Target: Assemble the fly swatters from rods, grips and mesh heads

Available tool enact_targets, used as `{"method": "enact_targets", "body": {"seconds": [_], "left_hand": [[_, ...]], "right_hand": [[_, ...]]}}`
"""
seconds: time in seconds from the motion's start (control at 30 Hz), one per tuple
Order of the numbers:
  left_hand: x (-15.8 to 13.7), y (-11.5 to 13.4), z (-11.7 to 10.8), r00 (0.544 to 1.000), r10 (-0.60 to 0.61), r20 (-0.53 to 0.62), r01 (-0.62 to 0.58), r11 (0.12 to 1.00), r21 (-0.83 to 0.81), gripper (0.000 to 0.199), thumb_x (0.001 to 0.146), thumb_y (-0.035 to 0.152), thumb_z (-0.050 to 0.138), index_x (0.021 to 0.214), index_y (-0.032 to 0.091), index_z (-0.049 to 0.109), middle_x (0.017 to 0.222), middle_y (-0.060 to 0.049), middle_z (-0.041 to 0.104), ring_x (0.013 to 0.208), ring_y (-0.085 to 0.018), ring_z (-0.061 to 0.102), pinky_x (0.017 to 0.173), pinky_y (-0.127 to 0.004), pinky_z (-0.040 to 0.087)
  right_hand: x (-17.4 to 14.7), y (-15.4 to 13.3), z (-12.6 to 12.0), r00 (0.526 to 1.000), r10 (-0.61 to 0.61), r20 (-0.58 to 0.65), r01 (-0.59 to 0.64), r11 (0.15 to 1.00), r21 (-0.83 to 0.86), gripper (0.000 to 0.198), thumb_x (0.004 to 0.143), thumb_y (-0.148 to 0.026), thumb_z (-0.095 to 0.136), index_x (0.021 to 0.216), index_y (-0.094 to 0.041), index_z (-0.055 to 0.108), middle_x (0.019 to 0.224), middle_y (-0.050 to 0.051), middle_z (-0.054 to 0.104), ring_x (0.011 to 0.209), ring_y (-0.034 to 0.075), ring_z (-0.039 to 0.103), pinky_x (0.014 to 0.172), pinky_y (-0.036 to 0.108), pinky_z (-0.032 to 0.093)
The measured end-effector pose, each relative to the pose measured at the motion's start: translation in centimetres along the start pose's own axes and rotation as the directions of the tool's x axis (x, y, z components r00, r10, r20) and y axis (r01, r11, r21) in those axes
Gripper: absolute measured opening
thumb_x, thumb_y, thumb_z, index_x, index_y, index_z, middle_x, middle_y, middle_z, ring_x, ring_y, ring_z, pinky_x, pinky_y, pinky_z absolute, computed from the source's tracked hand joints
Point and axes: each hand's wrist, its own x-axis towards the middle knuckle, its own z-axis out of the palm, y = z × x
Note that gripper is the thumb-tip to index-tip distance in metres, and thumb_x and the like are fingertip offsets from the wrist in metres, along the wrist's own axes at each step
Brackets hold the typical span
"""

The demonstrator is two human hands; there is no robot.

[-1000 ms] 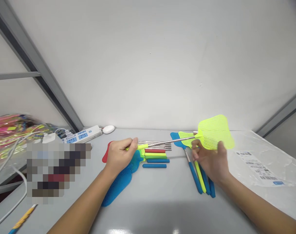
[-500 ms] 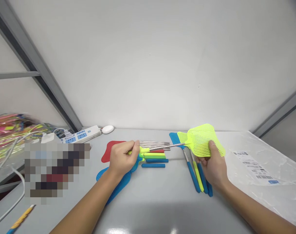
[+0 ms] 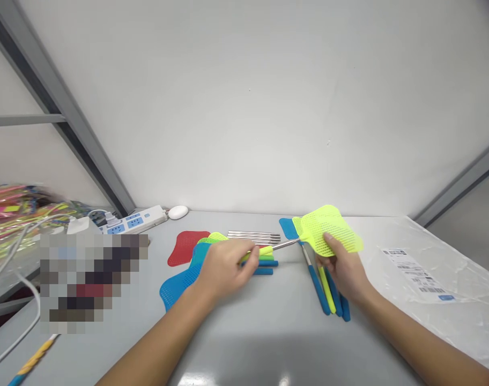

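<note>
Left hand (image 3: 226, 268) is curled closed around the yellow-green handle (image 3: 265, 250) of a fly swatter, its knuckles upward and the thumb pressed along the grip. Right hand (image 3: 343, 271) pinches the other end: the thumb lies on the perforated yellow-green head (image 3: 328, 230), with the fingers bent beneath it. Between the two hands runs the bare metal rod (image 3: 285, 244), so the swatter spans the middle of the scene, tilted slightly up toward the right.

Beyond and partly under the left hand are loose parts on the grey table (image 3: 293, 343). A red swatter head (image 3: 187, 247) lies at far left of this group, with blue heads (image 3: 178, 288) nearer; green and yellow ones show in part between them. Thin metal rods (image 3: 254, 236) lie side by side on the far side, and short blue sleeves (image 3: 264, 272) stick out to the right of the hand, beside green and red ones.

Just left of the right hand, several swatters lie close together, their blue handles (image 3: 319, 289) and one yellow-green handle pointing toward the near side; a blue head (image 3: 288, 228) shows at their far end. Clear plastic wrapping (image 3: 465, 321) with a printed label (image 3: 415, 273) covers the right side. At far left sit a white power strip (image 3: 146, 220) and a smooth white oval object (image 3: 178, 212).
</note>
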Motion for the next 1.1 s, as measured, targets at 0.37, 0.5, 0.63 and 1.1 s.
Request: {"method": "enact_targets", "body": {"seconds": [0.37,0.5,0.63,1.1], "left_hand": [[0.2,3.7,3.6,0.955,0.175,0.24,-0.149,0.981,-0.122,0.027,0.097,0.025,0.04,0.12,0.02,0.054,0.088,-0.005,0.063,0.071,-0.015,0.057,0.06,-0.026,0.044],[1.1,6.5,8.1,0.901,0.37,0.227,-0.358,0.929,-0.093,0.021,0.092,0.027,0.044,0.101,0.018,0.061,0.074,-0.003,0.059,0.064,-0.015,0.052,0.059,-0.029,0.038],[2.4,9.2,12.4,0.87,0.476,0.126,-0.478,0.878,-0.017,0.013,0.082,0.024,0.049,0.073,0.018,0.057,0.057,0.0,0.052,0.058,-0.015,0.047,0.071,-0.036,0.038],[2.0,9.2,13.5,0.889,0.433,0.151,-0.438,0.899,0.006,0.019,0.089,0.026,0.047,0.077,0.019,0.06,0.061,0.0,0.057,0.069,-0.017,0.049,0.092,-0.048,0.035]], "right_hand": [[5.6,-1.3,-4.5,0.94,-0.177,-0.293,0.167,0.984,-0.061,0.027,0.076,-0.044,0.069,0.076,-0.02,0.057,0.063,-0.004,0.052,0.047,0.008,0.039,0.042,0.024,0.04],[7.7,-0.7,-7.0,0.926,-0.207,-0.316,0.122,0.955,-0.269,0.03,0.076,-0.046,0.066,0.083,-0.017,0.063,0.073,0.001,0.062,0.053,0.011,0.049,0.042,0.024,0.04],[9.9,-0.1,-10.0,0.961,-0.189,-0.201,0.05,0.835,-0.548,0.027,0.077,-0.039,0.068,0.086,-0.013,0.067,0.074,0.003,0.066,0.062,0.015,0.057,0.051,0.026,0.044],[11.0,1.7,-12.0,0.978,-0.191,-0.08,-0.036,0.221,-0.975,0.048,0.079,-0.058,0.055,0.102,-0.017,0.06,0.098,0.011,0.065,0.094,0.03,0.058,0.094,0.053,0.03]]}}
